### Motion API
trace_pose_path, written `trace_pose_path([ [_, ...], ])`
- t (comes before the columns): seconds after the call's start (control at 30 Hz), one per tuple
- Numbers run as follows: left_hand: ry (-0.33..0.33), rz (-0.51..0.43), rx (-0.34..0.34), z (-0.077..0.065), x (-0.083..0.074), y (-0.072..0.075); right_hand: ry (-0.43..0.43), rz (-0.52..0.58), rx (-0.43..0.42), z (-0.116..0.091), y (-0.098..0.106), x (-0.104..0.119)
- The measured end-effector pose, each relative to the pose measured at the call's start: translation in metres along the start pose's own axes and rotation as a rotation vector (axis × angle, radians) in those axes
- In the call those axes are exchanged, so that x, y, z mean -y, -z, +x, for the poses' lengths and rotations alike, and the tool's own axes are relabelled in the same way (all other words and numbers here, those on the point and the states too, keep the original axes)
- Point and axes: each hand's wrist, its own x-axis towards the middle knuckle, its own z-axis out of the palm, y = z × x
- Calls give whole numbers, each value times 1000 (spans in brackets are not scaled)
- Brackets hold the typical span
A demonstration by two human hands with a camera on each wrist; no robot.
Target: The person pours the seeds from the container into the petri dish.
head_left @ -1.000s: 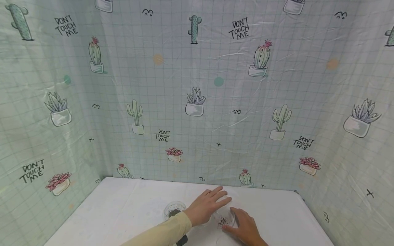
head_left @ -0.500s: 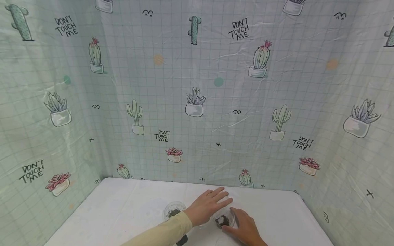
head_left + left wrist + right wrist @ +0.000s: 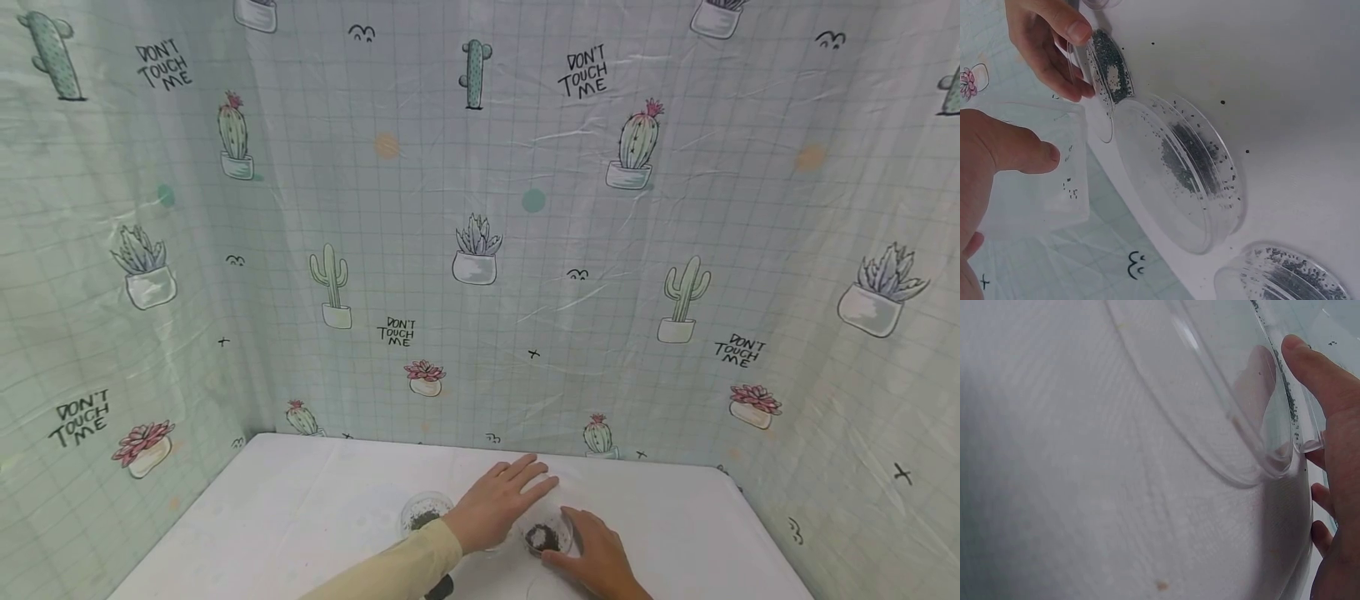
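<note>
My left hand (image 3: 491, 504) pinches a clear square plastic container (image 3: 1029, 194), thumb over its wall. The container is tilted, with a few black grains clinging inside. My right hand (image 3: 600, 550) grips a clear round petri dish (image 3: 558, 525), thumb on the near side and fingers round the far edge. A patch of black grains (image 3: 1110, 62) lies in that dish, with a pale bare spot in it. Between the hands and the table's left part, a second petri dish (image 3: 1172, 181) also holds black grains; my left hand and forearm largely cover it in the head view.
A third petri dish (image 3: 427, 508) with black grains stands left of my forearm. A black object (image 3: 442, 587) shows partly beneath the sleeve (image 3: 390, 571). Another clear round dish (image 3: 1210, 381) lies near my right hand. Loose grains (image 3: 1222, 102) dot the white table (image 3: 337, 475); a printed curtain (image 3: 480, 208) surrounds it.
A dark heap of grains has appeared in the dish at my right hand, where only scattered grains lay. My left hand has shifted slightly left; the right stays put.
</note>
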Motion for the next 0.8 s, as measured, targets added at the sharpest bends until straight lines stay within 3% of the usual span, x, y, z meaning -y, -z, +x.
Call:
trace_pose_path([
  [0.8,128,-34,-85,-16,1,7,20,-12,-13,-1,2,2],
])
